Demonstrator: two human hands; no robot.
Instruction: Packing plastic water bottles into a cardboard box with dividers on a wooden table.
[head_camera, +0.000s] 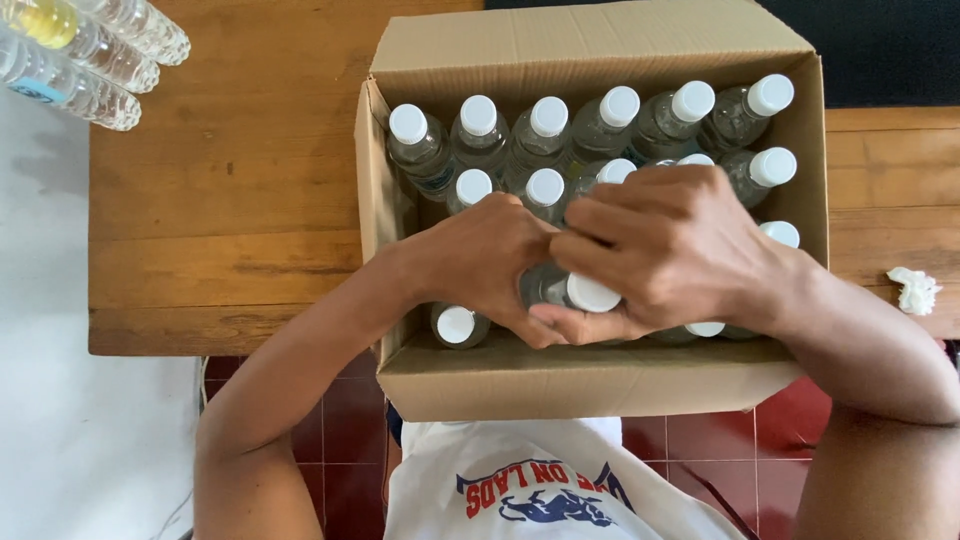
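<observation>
Both hands' fingers (600, 222) pinch one white-capped bottle (570, 291) near the tightly packed cardboard box's (590, 385) front edge.

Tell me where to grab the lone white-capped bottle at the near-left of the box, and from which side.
Take the bottle by its white cap and neck, coming straight down from above. It stands upright with only the cap end exposed; the cardboard box wall closes off its near side and the left hand sits just beyond it. The body is hidden, so a side grip looks unworkable.

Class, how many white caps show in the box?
15 caps: six back row, five next, one by right wall, three in front; left hand, right hand may hide more.
</observation>
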